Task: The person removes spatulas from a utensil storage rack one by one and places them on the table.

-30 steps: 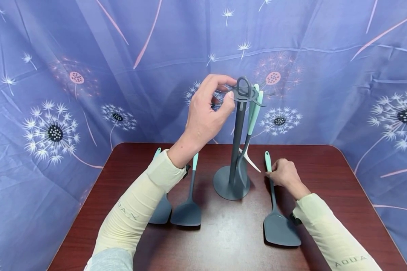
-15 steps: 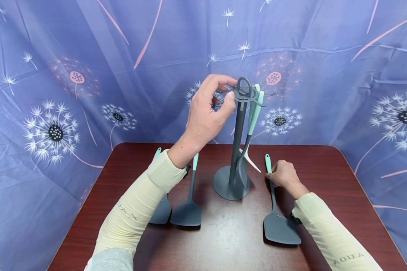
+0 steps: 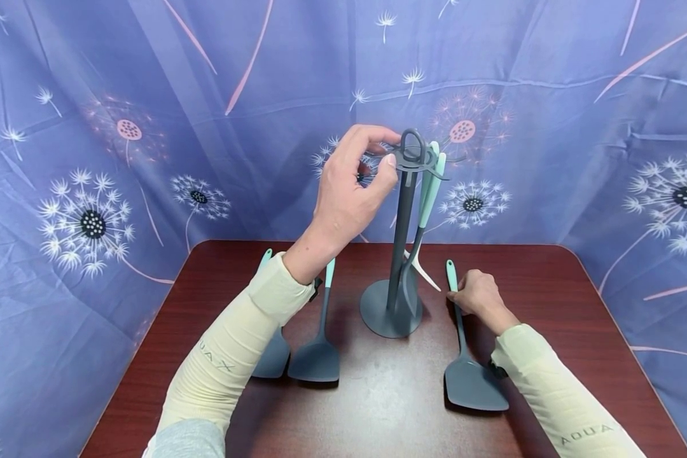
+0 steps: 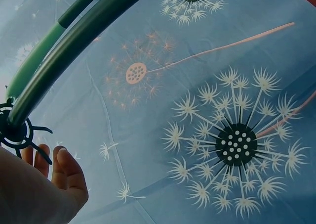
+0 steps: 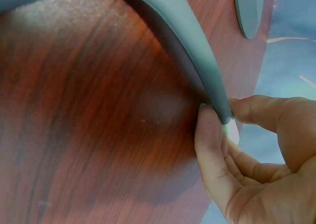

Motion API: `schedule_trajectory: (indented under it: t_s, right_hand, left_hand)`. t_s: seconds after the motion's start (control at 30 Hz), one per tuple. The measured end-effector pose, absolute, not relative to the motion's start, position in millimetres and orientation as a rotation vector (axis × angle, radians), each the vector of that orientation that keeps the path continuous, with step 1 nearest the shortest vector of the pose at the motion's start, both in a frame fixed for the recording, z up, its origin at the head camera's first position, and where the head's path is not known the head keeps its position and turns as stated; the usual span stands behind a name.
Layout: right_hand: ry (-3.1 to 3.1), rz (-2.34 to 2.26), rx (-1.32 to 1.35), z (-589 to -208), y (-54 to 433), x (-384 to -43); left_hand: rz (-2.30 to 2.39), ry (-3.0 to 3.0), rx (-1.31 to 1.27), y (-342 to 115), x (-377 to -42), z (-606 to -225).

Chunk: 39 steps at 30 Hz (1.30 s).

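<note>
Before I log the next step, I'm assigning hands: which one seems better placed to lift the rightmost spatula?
Probably the right hand: it pinches that spatula at its handle, while the left hand is up at the top of the stand.

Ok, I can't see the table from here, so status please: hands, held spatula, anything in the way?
Left hand holding top of the stand. Right hand pinching spatula by its handle. Possible obstruction: utensils hanging on stand's side nearest that spatula.

Table (image 3: pixel 383 401), reddish-brown | upright utensil stand (image 3: pixel 399 242) | two spatulas (image 3: pixel 315 362) left, one part-hidden | third spatula (image 3: pixel 474 385) right, apparently resting
</note>
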State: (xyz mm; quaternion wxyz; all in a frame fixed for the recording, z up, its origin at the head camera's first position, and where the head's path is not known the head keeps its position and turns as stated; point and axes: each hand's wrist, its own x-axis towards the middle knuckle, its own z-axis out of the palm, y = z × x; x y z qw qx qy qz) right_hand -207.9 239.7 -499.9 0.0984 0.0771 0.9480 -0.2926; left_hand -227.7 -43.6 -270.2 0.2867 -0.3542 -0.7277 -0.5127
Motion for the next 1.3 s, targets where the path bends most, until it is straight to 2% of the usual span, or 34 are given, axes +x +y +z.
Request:
schedule_trajectory:
  t_s: [1.3]
  right_hand:
    - [2.813,-0.906,0.203,-498.4,241.5,-201.9]
  left_hand:
    - [-1.363,-1.939,-0.951,-43.2,-228.2,-270.7]
